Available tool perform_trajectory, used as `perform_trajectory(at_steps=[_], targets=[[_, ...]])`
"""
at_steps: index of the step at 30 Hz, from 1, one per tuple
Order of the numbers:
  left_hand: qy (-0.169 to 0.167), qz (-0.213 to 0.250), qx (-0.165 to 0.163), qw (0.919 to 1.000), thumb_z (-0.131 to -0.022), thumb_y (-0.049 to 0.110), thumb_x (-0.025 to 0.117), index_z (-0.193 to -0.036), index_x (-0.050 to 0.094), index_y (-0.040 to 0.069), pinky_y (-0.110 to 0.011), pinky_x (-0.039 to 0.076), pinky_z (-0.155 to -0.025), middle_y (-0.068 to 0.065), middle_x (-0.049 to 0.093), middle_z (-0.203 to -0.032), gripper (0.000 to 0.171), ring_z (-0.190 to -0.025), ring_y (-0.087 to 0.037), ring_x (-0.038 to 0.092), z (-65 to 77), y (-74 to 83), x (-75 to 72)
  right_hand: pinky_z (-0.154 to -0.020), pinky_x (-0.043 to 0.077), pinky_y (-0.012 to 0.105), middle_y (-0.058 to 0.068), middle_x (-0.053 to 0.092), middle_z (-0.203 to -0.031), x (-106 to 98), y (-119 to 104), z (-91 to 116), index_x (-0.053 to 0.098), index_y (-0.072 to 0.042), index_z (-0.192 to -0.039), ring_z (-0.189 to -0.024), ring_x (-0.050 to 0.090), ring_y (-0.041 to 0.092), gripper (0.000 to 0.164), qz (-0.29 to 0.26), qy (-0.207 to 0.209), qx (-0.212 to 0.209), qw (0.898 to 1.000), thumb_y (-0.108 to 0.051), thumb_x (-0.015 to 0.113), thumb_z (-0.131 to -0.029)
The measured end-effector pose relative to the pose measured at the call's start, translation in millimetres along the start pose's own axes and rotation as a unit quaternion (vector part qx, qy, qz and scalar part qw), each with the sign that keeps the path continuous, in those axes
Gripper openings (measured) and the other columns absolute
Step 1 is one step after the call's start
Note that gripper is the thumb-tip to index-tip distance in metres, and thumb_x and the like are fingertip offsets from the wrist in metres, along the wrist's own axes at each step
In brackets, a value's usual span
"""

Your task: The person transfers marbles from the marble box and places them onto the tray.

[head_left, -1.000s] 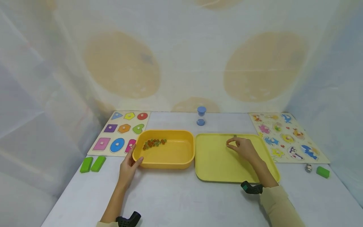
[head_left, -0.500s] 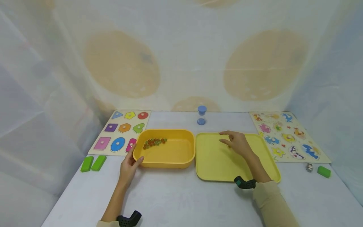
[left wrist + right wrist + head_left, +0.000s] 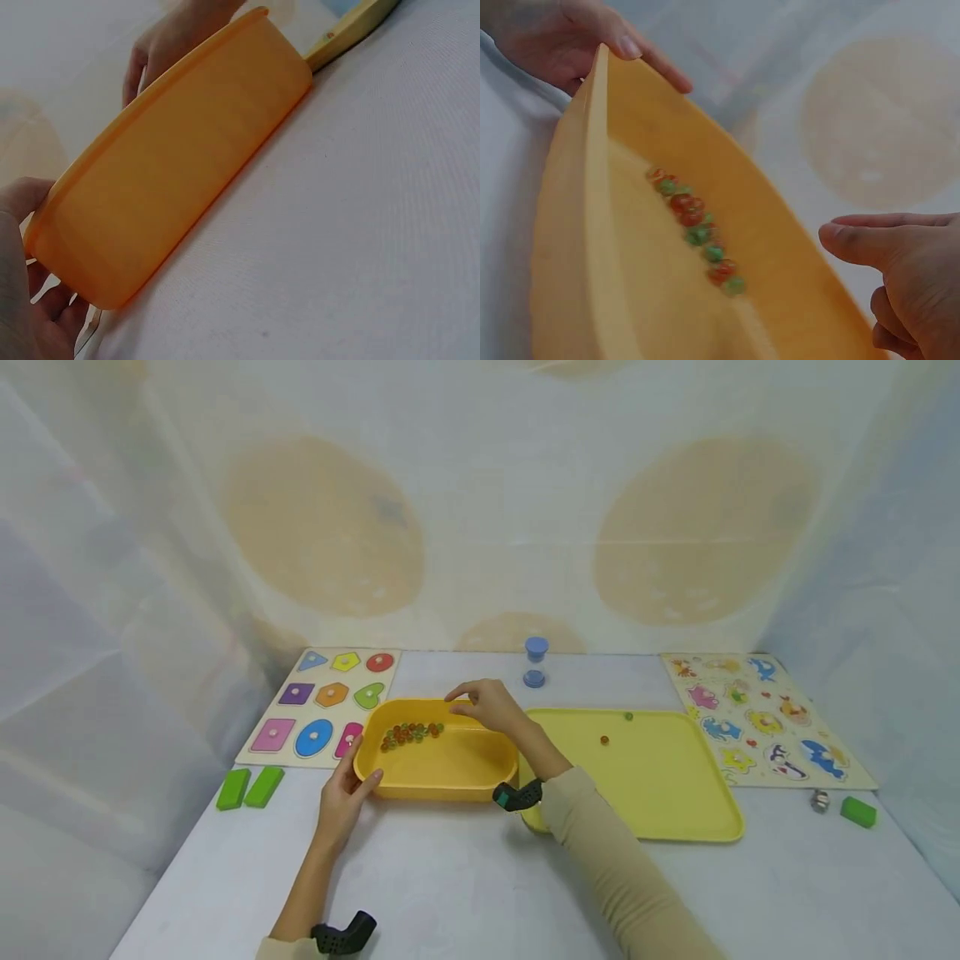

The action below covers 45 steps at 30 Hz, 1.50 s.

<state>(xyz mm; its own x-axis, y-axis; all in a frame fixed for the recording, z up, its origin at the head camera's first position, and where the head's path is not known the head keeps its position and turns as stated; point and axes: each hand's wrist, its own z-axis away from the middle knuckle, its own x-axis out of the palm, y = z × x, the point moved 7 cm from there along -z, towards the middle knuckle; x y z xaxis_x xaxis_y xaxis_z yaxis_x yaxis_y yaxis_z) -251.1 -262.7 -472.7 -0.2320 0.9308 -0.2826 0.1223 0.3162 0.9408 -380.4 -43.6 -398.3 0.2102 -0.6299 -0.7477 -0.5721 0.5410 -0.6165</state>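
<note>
My left hand (image 3: 343, 802) grips the left end of an orange-yellow plastic basin (image 3: 442, 793), thumb at the near side and fingers round the outer wall. Several red and green glass marbles (image 3: 691, 214) lie bunched at the basin's left part. My right hand (image 3: 491, 706) hovers over the basin's far right rim, thumb and forefinger apart, nothing seen between them. To the right stands a yellow tray (image 3: 645, 802). On it lie a red marble (image 3: 604, 740) and a green marble (image 3: 628, 716) near the far edge. My right forearm covers the tray's left side.
A shape puzzle board (image 3: 318, 706) lies behind the basin at left, with green blocks (image 3: 264, 787) before it. An animal puzzle board (image 3: 761, 718) is at right, near a small metallic object (image 3: 820, 801) and a green block (image 3: 858, 812). A blue sand timer (image 3: 536, 662) stands at the back.
My right hand has left the red marble on the tray and swung left to above the basin. The left hand keeps its hold on the basin.
</note>
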Motion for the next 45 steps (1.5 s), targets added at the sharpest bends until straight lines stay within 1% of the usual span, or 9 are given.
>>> perform_trajectory(at_steps=[3,5,9,13,27,32,37,40,45], targets=[[-0.002,-0.001,0.003,1.0,-0.086,0.024,0.06,-0.141,0.027,0.028,-0.014,0.039,-0.092,0.006,0.029,-0.145,0.064,-0.128,-0.019,0.036,-0.6,-0.2,-0.2,-0.051,0.03,0.021,0.006,0.064,-0.085,20.0,1.9,-10.7,0.068,-0.014,-0.103,-0.053,0.033,0.012,0.022,-0.002,-0.029,0.021,0.999,-0.022,0.064,-0.083],[-0.001,0.0,0.003,1.0,-0.086,0.024,0.06,-0.141,0.028,0.027,-0.015,0.039,-0.092,0.006,0.029,-0.145,0.063,-0.129,-0.019,0.036,-0.7,-0.2,-0.9,-0.055,0.034,0.021,0.004,0.065,-0.102,31.8,4.3,-15.0,0.068,-0.016,-0.104,-0.06,0.041,0.012,0.022,0.004,-0.05,0.033,0.998,-0.022,0.063,-0.083],[-0.003,0.001,0.002,1.0,-0.086,0.024,0.06,-0.141,0.028,0.026,-0.014,0.038,-0.092,0.005,0.028,-0.145,0.064,-0.129,-0.019,0.034,-0.4,0.4,-1.3,-0.072,0.047,0.022,0.0,0.064,-0.107,48.8,10.6,-19.3,0.067,-0.017,-0.105,-0.083,0.056,0.015,0.022,0.033,-0.085,0.048,0.995,-0.019,0.063,-0.084],[-0.008,-0.002,-0.002,1.0,-0.086,0.025,0.06,-0.141,0.027,0.028,-0.012,0.038,-0.091,0.006,0.027,-0.145,0.064,-0.13,-0.018,0.033,-0.6,0.5,-0.3,-0.095,0.043,0.031,-0.002,0.064,-0.108,55.0,14.4,-19.3,0.068,-0.015,-0.102,-0.109,0.054,0.019,0.019,0.06,-0.096,0.057,0.992,-0.015,0.063,-0.084],[-0.004,-0.005,0.0,1.0,-0.086,0.025,0.061,-0.14,0.028,0.03,-0.011,0.038,-0.092,0.008,0.028,-0.145,0.064,-0.13,-0.015,0.033,-0.4,0.9,-0.9,-0.092,0.045,0.028,-0.004,0.064,-0.101,58.6,14.2,-15.1,0.069,-0.017,-0.093,-0.102,0.056,0.015,0.011,0.104,-0.103,0.045,0.988,-0.019,0.064,-0.083],[-0.005,-0.011,-0.003,0.9999,-0.086,0.026,0.061,-0.141,0.027,0.029,-0.014,0.038,-0.093,0.007,0.028,-0.145,0.065,-0.13,-0.017,0.033,-0.7,0.5,-0.2,-0.073,0.047,0.027,-0.001,0.064,-0.087,27.3,2.7,-4.7,0.068,-0.018,-0.094,-0.081,0.054,0.017,0.015,0.084,-0.065,0.034,0.994,-0.026,0.064,-0.083],[-0.005,-0.011,-0.004,0.9999,-0.086,0.026,0.06,-0.14,0.027,0.031,-0.014,0.038,-0.092,0.007,0.028,-0.145,0.064,-0.13,-0.016,0.034,-1.2,0.2,0.1,-0.045,0.028,0.021,-0.002,0.043,-0.056,-32.8,-2.8,21.0,0.068,-0.018,-0.095,-0.05,0.033,0.012,0.017,0.051,0.019,-0.003,0.998,-0.029,0.064,-0.082],[-0.008,-0.002,-0.003,1.0,-0.086,0.024,0.06,-0.141,0.027,0.029,-0.014,0.038,-0.092,0.006,0.027,-0.145,0.064,-0.13,-0.018,0.034,-1.1,1.4,0.2,-0.041,0.021,0.021,-0.003,0.029,-0.049,-64.9,11.4,46.5,0.068,-0.017,-0.095,-0.045,0.022,0.011,0.017,0.05,0.06,-0.009,0.997,-0.028,0.064,-0.082],[-0.012,0.006,-0.003,0.9999,-0.086,0.022,0.06,-0.142,0.026,0.018,-0.022,0.037,-0.094,0.0,0.027,-0.146,0.065,-0.13,-0.022,0.033,6.2,19.1,0.4,-0.041,0.024,0.023,-0.005,0.029,-0.047,-92.1,65.0,96.3,0.069,-0.014,-0.096,-0.042,0.021,0.01,0.019,0.072,0.09,0.028,0.993,-0.027,0.065,-0.082]])
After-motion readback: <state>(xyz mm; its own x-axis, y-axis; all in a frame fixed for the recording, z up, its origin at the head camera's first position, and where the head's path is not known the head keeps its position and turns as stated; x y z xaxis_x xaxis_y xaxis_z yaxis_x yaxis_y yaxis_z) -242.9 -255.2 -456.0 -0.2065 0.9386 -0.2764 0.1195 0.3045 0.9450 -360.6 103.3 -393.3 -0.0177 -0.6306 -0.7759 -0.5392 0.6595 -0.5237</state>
